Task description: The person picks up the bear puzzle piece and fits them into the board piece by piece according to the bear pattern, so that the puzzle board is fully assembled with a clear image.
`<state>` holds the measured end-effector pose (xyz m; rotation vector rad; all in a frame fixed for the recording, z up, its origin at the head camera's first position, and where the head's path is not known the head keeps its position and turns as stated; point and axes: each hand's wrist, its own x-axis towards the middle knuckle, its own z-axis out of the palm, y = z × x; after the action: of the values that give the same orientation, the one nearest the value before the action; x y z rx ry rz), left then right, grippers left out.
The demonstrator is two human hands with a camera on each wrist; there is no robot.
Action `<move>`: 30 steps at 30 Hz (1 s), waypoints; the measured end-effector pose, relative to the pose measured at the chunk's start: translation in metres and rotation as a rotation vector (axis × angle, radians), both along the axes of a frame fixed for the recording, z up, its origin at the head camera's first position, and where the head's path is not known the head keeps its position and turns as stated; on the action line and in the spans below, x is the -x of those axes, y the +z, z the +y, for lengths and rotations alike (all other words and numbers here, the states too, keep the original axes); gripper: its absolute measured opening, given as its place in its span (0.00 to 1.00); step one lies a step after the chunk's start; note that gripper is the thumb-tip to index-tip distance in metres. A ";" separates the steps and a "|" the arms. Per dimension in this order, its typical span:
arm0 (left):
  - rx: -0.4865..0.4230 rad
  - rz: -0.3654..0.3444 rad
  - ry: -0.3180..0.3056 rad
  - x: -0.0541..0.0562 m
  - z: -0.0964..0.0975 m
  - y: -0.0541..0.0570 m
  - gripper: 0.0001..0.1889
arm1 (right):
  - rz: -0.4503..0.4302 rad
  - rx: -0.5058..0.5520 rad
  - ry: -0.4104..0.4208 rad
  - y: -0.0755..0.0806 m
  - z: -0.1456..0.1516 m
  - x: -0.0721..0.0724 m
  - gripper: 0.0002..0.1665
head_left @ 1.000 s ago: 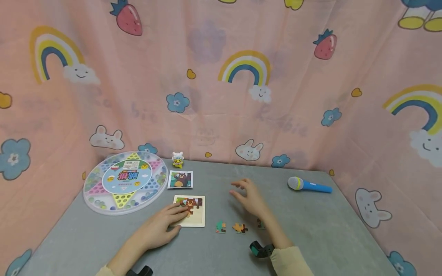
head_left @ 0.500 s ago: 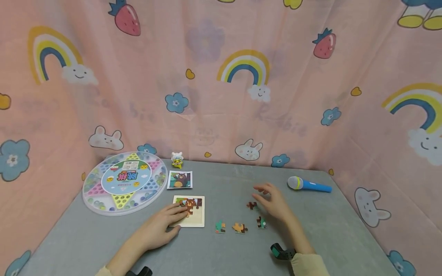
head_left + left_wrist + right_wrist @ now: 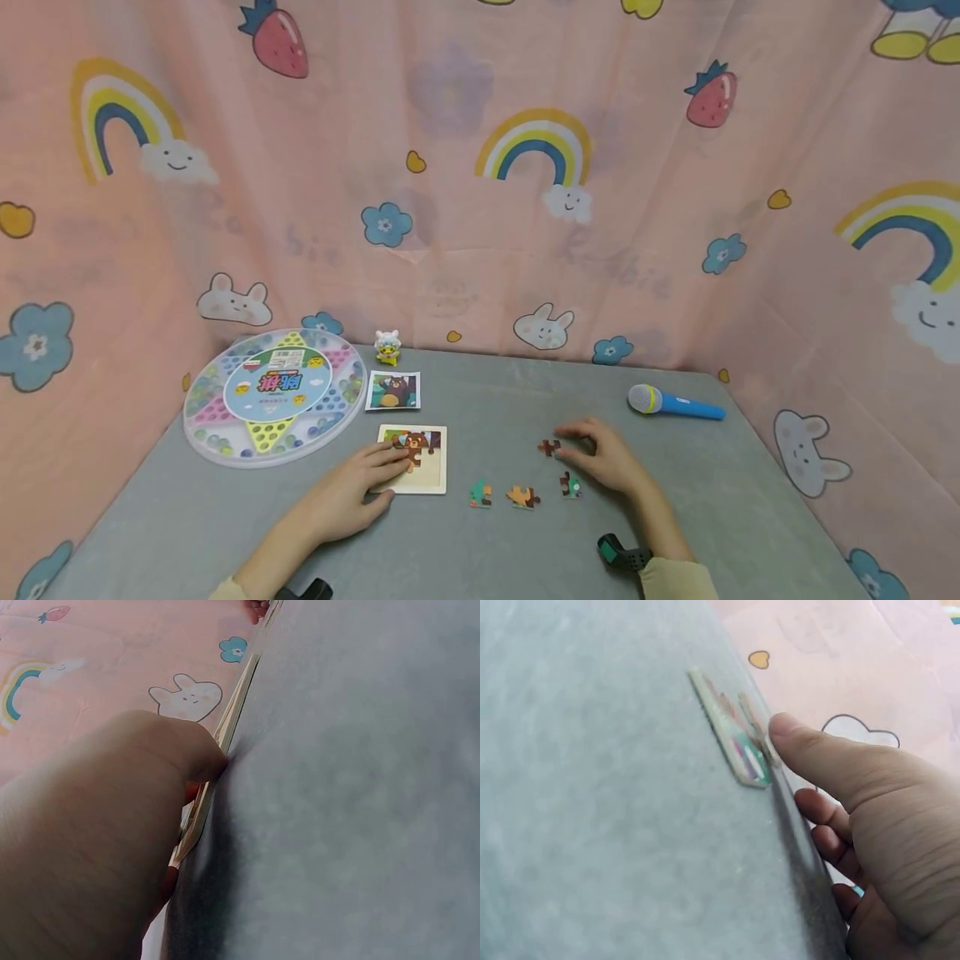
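Observation:
My left hand [image 3: 352,492] rests on the left side of a small square jigsaw board [image 3: 427,475], its fingers over a partly filled bear picture and its thumb at the near edge. In the left wrist view the thumb touches the wooden board's edge [image 3: 244,694]. My right hand [image 3: 611,458] is at a dark brown puzzle piece [image 3: 548,448], thumb and fingers apart around its right side. Closer to me lie a green-and-brown piece [image 3: 570,485], an orange-brown piece [image 3: 522,497] and a teal piece [image 3: 481,494]. The right wrist view shows a flat piece [image 3: 731,735] beside the thumb.
Behind the board lies a bear picture card [image 3: 393,391], with a small figurine [image 3: 387,347] beyond it. A round Chinese checkers set [image 3: 275,397] is at the left and a blue toy microphone [image 3: 677,403] at the right. A pink printed curtain [image 3: 450,275] backs the grey table.
My right hand has moved right, away from near the board, then down to the dark brown piece, which came into view. The left hand has stayed on the board.

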<state>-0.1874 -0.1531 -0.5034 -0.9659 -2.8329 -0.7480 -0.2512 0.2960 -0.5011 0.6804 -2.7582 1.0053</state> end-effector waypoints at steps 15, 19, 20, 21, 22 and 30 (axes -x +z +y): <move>-0.009 -0.050 0.011 -0.001 0.000 0.005 0.25 | 0.083 -0.033 0.074 -0.003 0.003 -0.002 0.17; -0.002 -0.056 0.011 0.000 0.000 0.005 0.25 | 0.093 -0.030 0.067 -0.004 0.003 -0.002 0.16; 0.000 -0.054 0.011 0.000 0.000 0.005 0.25 | 0.094 -0.031 0.064 -0.004 0.003 -0.002 0.16; 0.001 -0.053 0.009 0.000 0.000 0.005 0.25 | 0.093 -0.031 0.061 -0.005 0.003 -0.002 0.16; 0.002 -0.049 0.008 -0.001 0.000 0.005 0.25 | 0.093 -0.033 0.058 -0.005 0.003 -0.003 0.16; -0.002 -0.040 0.005 -0.001 -0.001 0.005 0.25 | 0.079 -0.036 0.041 -0.004 0.002 -0.002 0.14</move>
<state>-0.1865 -0.1537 -0.4985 -0.9534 -2.8667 -0.7790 -0.2492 0.2977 -0.5054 0.7671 -2.7114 0.9172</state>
